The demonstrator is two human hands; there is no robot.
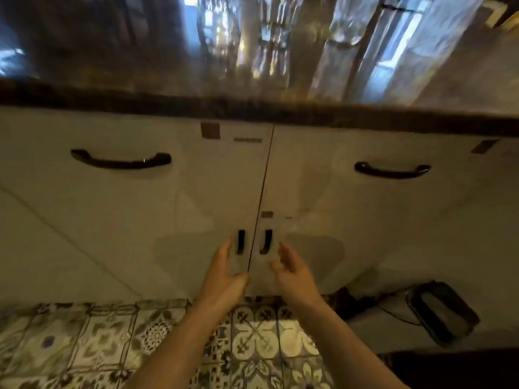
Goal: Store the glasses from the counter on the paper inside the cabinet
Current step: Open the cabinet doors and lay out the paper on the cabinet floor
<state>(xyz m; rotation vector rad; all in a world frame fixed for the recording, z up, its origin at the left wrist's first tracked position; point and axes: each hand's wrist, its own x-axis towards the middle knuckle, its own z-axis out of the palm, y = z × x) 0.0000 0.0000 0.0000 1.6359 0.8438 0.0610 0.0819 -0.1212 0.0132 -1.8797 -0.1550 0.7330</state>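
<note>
Two white cabinet doors stand shut below the dark counter edge [252, 108]. The left door [196, 209] and the right door [314, 209] meet at a thin seam. Each has a small black vertical handle near the seam, the left handle [241, 242] and the right handle [266, 241]. My left hand [224, 279] is open, its fingertips just left of the left handle. My right hand [292, 272] is open too, with fingers curled, just right of the right handle. Neither hand holds anything. Blurred clear glasses [269, 43] stand on the counter above. The cabinet's inside and the paper are hidden.
Two black drawer handles [120, 161] [391, 170] sit higher on the white fronts. Patterned floor tiles [252, 341] lie below. A dark-rimmed object [442, 313] with a cable rests on the floor at the right. The whole picture is motion-blurred.
</note>
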